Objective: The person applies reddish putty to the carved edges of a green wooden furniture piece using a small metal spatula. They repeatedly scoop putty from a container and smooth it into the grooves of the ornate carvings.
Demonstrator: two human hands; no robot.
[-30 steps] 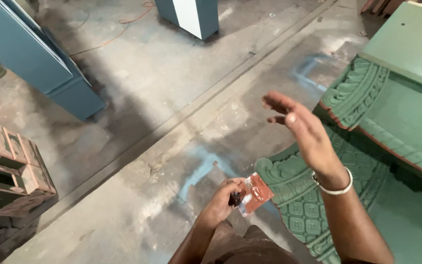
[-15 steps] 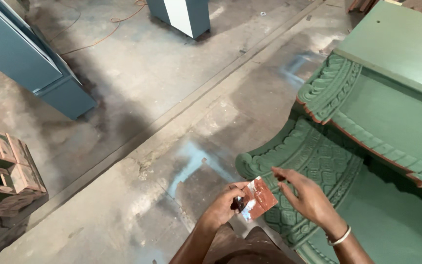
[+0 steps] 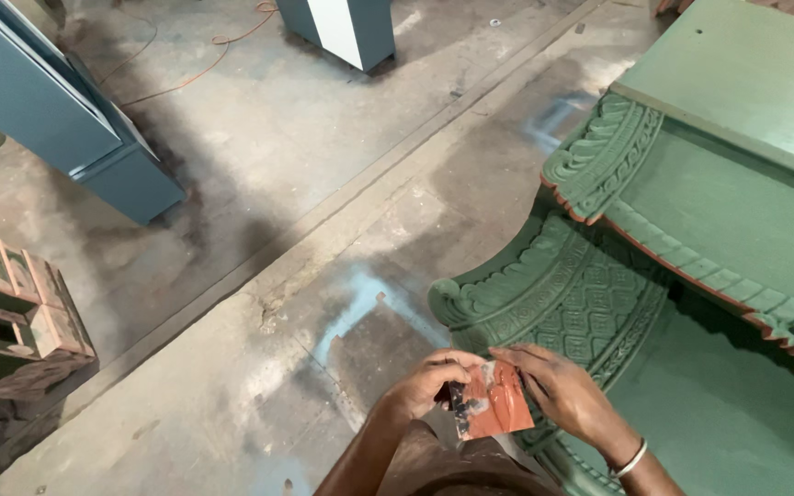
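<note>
Two hands pinch red sandpaper scrap [image 3: 496, 404]: left hand [image 3: 429, 386] grips edge, right hand [image 3: 562, 395] fingertips steady top; fold flat before carved green furniture [image 3: 590, 285].

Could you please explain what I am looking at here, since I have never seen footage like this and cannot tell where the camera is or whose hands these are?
The picture comes from a camera worn on a person's head, looking down, so the two bare hands at the bottom are that person's own. No machine is involved. The left hand and the right hand together hold a small reddish-orange sheet, pinched at its edges; it looks like a worn piece of sandpaper, though I cannot be sure. A thin bangle sits on the right wrist. Just beyond the hands stands a large green carved piece with patterned mouldings and reddish edges. Below is a dusty concrete floor with blue paint marks. At the upper left stands a blue-grey cabinet, and at the far left a stack of worn wooden pieces.
</note>
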